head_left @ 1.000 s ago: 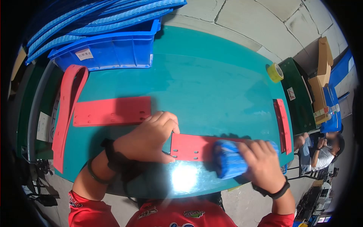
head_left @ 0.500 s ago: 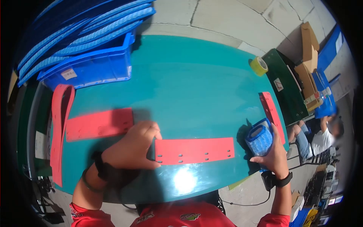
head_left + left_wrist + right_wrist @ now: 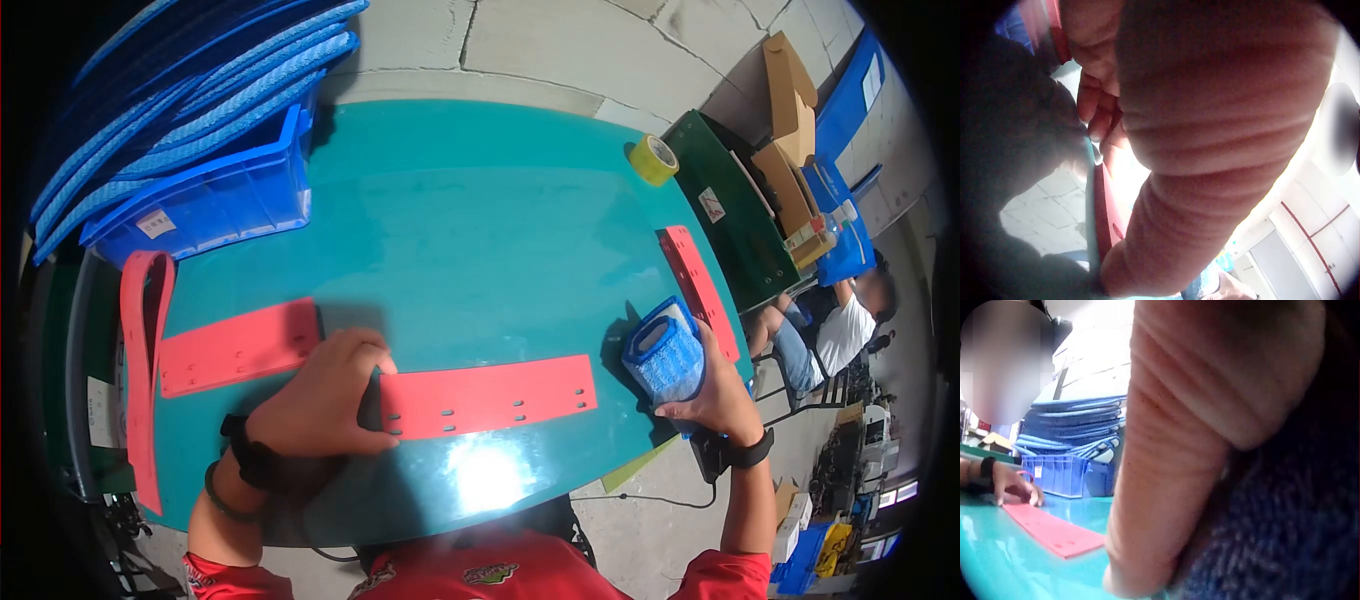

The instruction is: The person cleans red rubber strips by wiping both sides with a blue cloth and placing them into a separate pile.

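Note:
A flat red strip with small slots along its near side lies on the green table. My left hand spans its left end, thumb at the near corner and fingers at the far corner, holding it across the width. My right hand grips a folded blue cleaning cloth near the table's right edge, apart from the strip. In the right wrist view the cloth fills the lower right corner, dark and close. The palm covers much of the left wrist view, with a red edge behind it.
Another red strip and a looped red band lie at the left. Narrow red strips lie at the right, below a yellow tape roll. A blue bin stands back left beneath stacked blue pads. A person sits beyond the table.
My right hand has lifted the blue cloth off the red strip and moved it right, turning it so its folded end shows. My left hand stays at the strip's left end. The head view has shifted.

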Demonstrator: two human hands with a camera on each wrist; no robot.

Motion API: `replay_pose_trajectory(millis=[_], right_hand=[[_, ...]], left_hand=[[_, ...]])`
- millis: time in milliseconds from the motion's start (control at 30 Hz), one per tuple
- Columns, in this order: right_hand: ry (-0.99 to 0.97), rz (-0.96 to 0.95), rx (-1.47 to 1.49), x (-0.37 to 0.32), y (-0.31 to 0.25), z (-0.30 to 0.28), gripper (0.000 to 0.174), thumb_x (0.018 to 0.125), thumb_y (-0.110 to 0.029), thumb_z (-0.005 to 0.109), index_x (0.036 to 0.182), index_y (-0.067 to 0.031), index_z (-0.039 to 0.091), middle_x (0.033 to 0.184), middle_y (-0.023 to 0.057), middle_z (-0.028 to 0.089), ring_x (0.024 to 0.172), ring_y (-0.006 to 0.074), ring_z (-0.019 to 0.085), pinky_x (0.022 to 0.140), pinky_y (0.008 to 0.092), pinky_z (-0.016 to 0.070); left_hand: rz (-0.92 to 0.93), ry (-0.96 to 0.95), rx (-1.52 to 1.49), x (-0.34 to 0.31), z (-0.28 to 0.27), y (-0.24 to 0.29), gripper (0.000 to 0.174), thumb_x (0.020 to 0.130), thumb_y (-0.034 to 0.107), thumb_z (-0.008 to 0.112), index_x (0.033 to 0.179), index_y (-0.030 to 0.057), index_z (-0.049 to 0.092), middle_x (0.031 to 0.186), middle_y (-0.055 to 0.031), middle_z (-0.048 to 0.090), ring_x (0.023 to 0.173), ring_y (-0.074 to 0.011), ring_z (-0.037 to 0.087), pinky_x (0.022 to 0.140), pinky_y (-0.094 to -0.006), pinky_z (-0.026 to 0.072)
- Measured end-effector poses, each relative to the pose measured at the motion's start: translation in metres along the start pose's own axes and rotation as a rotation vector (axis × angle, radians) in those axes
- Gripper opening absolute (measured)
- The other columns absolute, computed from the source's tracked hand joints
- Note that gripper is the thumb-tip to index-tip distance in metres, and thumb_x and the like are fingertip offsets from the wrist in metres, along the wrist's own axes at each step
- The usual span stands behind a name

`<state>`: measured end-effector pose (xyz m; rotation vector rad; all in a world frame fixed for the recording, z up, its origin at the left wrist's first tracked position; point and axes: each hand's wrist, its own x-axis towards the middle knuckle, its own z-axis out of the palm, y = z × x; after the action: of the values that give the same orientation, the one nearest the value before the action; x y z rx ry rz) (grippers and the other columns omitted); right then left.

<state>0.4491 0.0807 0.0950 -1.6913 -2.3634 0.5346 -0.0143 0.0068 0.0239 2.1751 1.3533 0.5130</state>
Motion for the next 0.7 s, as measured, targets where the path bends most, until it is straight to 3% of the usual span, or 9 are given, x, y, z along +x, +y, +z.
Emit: replay_pose_trajectory(millis=[100, 167, 200, 233, 300, 333, 467, 700], right_hand=[[0.074, 0.005, -0.055, 0.0, 0.005, 0.002, 0.115, 0.053, -0.023, 0.099, 0.144, 0.0067, 0.035, 0.124, 0.0243, 0.063, 0.118, 0.037, 0.062, 0.102, 0.04, 0.0476], [0.083, 0.113, 0.302, 0.004, 0.008, -0.001, 0.106, 0.055, -0.023, 0.098, 0.139, 0.0084, 0.041, 0.123, 0.0216, 0.064, 0.114, 0.0314, 0.064, 0.099, 0.0385, 0.0501], [0.044, 0.143, 0.588, 0.003, -0.001, -0.003, 0.095, 0.061, -0.028, 0.094, 0.136, 0.0085, 0.047, 0.122, 0.0184, 0.065, 0.108, 0.0249, 0.066, 0.095, 0.0368, 0.0528], [0.035, 0.133, 0.595, 0.002, -0.014, -0.007, 0.095, 0.061, -0.028, 0.094, 0.136, 0.0085, 0.047, 0.122, 0.0184, 0.065, 0.108, 0.0249, 0.066, 0.095, 0.0368, 0.0528], [-0.051, 0.141, 1.084, 0.002, -0.034, -0.002, 0.089, 0.067, -0.035, 0.09, 0.135, 0.0066, 0.049, 0.118, 0.0167, 0.067, 0.102, 0.0223, 0.068, 0.091, 0.0357, 0.0544], [-0.104, 0.18, 1.191, 0.001, -0.029, 0.01, 0.081, 0.072, -0.038, 0.086, 0.132, 0.0062, 0.053, 0.114, 0.0152, 0.068, 0.097, 0.0211, 0.069, 0.089, 0.0345, 0.0551], [-0.291, 0.255, 1.2, 0.01, -0.018, 0.038, 0.064, 0.076, -0.02, 0.086, 0.128, 0.004, 0.058, 0.111, 0.0111, 0.07, 0.098, 0.0181, 0.068, 0.09, 0.0338, 0.0546], [-0.433, 0.193, 1.22, 0.021, -0.046, 0.041, 0.07, 0.08, -0.018, 0.085, 0.137, 0.0029, 0.051, 0.121, 0.0114, 0.066, 0.104, 0.017, 0.066, 0.093, 0.0323, 0.0533]], left_hand=[[0.012, 0.004, -0.009, 0.001, 0.0, -0.001, 0.072, 0.062, 0.031, 0.09, 0.118, 0.0049, 0.053, 0.129, -0.0179, 0.046, 0.121, -0.0355, 0.047, 0.106, -0.0428, 0.0399], [0.006, 0.0, -0.016, 0.001, -0.001, 0.0, 0.07, 0.063, 0.031, 0.09, 0.117, 0.0049, 0.053, 0.128, -0.0182, 0.046, 0.122, -0.0357, 0.047, 0.106, -0.0426, 0.0396], [0.002, 0.003, -0.013, 0.003, 0.0, 0.0, 0.07, 0.063, 0.031, 0.09, 0.117, 0.0049, 0.053, 0.128, -0.0182, 0.046, 0.122, -0.0357, 0.047, 0.106, -0.0426, 0.0396], [0.037, 0.007, -0.02, 0.004, 0.002, -0.002, 0.07, 0.064, 0.031, 0.09, 0.117, 0.0047, 0.054, 0.127, -0.018, 0.048, 0.122, -0.0358, 0.047, 0.106, -0.0424, 0.0399], [0.043, 0.007, -0.001, -0.002, -0.002, -0.004, 0.069, 0.064, 0.03, 0.09, 0.117, 0.0046, 0.054, 0.126, -0.0179, 0.049, 0.122, -0.0359, 0.047, 0.105, -0.0421, 0.0402], [0.025, 0.006, -0.013, -0.002, -0.001, -0.003, 0.069, 0.064, 0.029, 0.09, 0.117, 0.004, 0.054, 0.123, -0.0174, 0.051, 0.12, -0.0358, 0.049, 0.103, -0.042, 0.0412], [0.051, 0.007, -0.051, 0.002, 0.0, -0.003, 0.071, 0.064, 0.029, 0.091, 0.119, 0.0028, 0.054, 0.116, -0.0157, 0.056, 0.111, -0.0341, 0.055, 0.098, -0.0415, 0.0442], [-0.029, -0.04, -0.139, 0.003, -0.005, 0.007, 0.071, 0.068, 0.03, 0.089, 0.123, 0.0023, 0.054, 0.115, -0.0171, 0.057, 0.108, -0.0358, 0.056, 0.096, -0.0441, 0.0443]])
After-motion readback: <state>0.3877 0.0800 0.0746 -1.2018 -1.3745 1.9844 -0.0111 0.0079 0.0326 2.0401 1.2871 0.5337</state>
